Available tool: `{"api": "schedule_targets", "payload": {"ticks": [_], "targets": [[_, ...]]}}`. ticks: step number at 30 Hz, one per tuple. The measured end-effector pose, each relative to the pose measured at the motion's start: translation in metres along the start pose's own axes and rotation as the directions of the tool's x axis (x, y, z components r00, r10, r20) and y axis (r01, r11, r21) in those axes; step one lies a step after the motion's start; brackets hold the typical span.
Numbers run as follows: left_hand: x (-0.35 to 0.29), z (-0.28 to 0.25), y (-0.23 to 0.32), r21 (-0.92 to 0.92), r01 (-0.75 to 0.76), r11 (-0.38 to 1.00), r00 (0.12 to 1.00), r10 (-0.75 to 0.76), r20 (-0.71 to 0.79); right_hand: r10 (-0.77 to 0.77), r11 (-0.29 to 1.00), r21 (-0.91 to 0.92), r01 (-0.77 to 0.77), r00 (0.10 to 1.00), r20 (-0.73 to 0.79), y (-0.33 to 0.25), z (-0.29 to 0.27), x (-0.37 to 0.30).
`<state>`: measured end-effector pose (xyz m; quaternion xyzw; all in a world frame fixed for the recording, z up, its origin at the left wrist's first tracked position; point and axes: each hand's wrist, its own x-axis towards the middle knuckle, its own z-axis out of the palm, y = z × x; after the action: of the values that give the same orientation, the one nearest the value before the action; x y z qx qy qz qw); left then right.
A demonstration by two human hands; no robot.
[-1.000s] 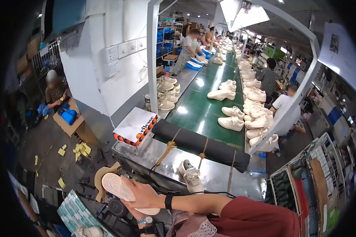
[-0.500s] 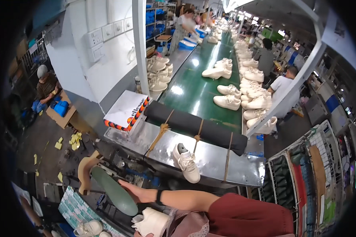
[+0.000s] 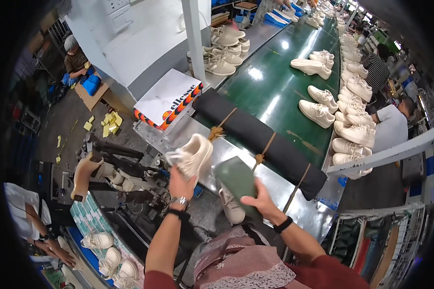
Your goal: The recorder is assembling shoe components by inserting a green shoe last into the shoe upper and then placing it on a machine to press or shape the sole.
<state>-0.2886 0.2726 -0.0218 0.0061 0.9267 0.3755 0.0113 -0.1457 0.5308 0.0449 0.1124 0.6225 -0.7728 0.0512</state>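
My left hand [image 3: 180,182] is closed on a cream lace-up shoe [image 3: 200,156], held up before the near corner of the metal bench end, its opening upward and laces blurred. My right hand [image 3: 265,201] grips a dark green shoe last [image 3: 236,177] from its right side, thumb toward me. Behind and below the last, a second cream shoe [image 3: 231,208] lies on the bench's near edge, partly covered by it. The held shoe and the last are apart.
A black roll [image 3: 260,139] tied with cords crosses the green conveyor's [image 3: 275,91] end. A white shoebox [image 3: 166,98] stands left of it. Metal stand arms [image 3: 125,168] and a curved tan pad [image 3: 86,176] are at left. A co-worker's hand [image 3: 60,253] is near several shoes [image 3: 110,260].
My right hand has swung the green last from the left over to the bench edge. My left hand has brought the cream shoe up and forward from low by my body. The view has shifted.
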Motion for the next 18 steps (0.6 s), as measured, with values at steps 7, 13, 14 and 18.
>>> {"api": "schedule_targets", "payload": {"ticks": [7, 13, 14, 18], "targets": [[-0.056, 0.078, 0.061, -0.028, -0.032, 0.999, 0.992, 0.035, 0.120, -0.303, 0.479, -0.829, -0.287, 0.833, -0.463, 0.122, -0.149, -0.042], [-0.099, 0.111, 0.078, 0.081, 0.264, 0.961, 0.913, -0.276, 0.302, -0.422, 0.506, -0.840, -0.194, 0.794, -0.438, 0.077, -0.105, -0.029], [-0.095, 0.106, 0.069, 0.059, 0.287, 0.956, 0.882, -0.288, 0.374, -0.375, 0.615, -0.771, -0.166, 0.798, -0.471, 0.065, -0.094, -0.028], [-0.113, 0.052, 0.052, -0.757, 0.478, 0.446, 0.845, 0.001, 0.534, 0.043, 0.999, 0.028, -0.037, 0.964, -0.261, 0.048, -0.032, -0.007]]}}
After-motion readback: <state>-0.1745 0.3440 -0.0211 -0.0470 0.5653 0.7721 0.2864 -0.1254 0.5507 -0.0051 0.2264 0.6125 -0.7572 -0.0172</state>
